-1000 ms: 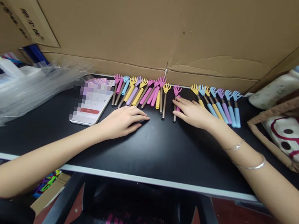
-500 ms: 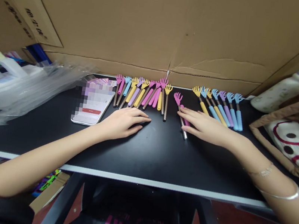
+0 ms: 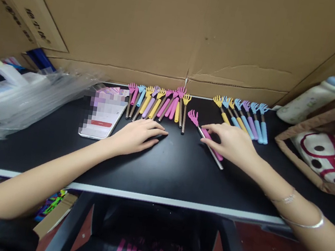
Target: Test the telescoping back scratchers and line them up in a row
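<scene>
My left hand [image 3: 138, 137] lies flat on the black tabletop, its fingers stretched out and holding nothing, near the bottom of a row of back scratchers [image 3: 158, 103]. These have small hand-shaped heads, metal rods and pink, yellow, blue or purple sleeves beside them. My right hand [image 3: 231, 143] has thumb and forefinger closed at a pink back scratcher [image 3: 217, 161], whose metal rod and pink sleeve lie side by side at a slant. Its pink head [image 3: 193, 117] points away to the left. Beyond that hand is a second group of back scratchers [image 3: 252, 122], yellow, blue and purple.
A phone [image 3: 100, 125] lies left of my left hand, by a heap of clear plastic bags [image 3: 39, 92]. Cardboard [image 3: 133, 22] walls the back. At the right stand a fabric bag [image 3: 306, 173] and a leaning bottle [image 3: 301, 102]. A pale edge [image 3: 156, 199] runs along the table's front.
The pink back scratcher has turned, its lower end swinging right and toward me. My right hand has gone from lying over it to pinching it. My left hand stays put.
</scene>
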The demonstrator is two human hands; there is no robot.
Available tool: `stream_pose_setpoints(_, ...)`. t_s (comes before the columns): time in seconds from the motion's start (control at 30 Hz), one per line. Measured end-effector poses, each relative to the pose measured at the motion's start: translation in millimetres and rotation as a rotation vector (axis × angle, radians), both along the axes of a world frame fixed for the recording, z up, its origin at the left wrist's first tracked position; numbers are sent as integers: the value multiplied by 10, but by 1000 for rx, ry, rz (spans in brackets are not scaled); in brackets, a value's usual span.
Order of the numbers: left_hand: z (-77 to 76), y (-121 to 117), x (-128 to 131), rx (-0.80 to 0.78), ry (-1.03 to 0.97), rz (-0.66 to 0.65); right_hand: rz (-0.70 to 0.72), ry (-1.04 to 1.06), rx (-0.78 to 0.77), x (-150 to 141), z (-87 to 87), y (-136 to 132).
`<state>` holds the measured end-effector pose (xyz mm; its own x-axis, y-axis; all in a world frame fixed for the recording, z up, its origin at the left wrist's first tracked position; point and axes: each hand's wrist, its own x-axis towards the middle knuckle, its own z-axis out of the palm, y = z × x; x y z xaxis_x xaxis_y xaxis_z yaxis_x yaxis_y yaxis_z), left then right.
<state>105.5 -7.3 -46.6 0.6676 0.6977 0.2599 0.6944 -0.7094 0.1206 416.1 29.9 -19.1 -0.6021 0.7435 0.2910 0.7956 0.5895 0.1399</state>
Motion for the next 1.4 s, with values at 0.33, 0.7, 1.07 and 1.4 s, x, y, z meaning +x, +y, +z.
stream_pose_setpoints(0.33,1,3,-3,8,-9,-9,108,-44,-10,244,-33,-114)
stream_pose_setpoints(0.7,5,21,-17,-10,-21,-31,300,81,-294,571,-45,-204)
stream_pose_setpoints(1.07,84,29,-18,43,-83,9,441,51,-274,-145,6,-162)
stream_pose_setpoints(1.4,81,-25,23,30,-27,-59,490,34,-260,-511,34,-67)
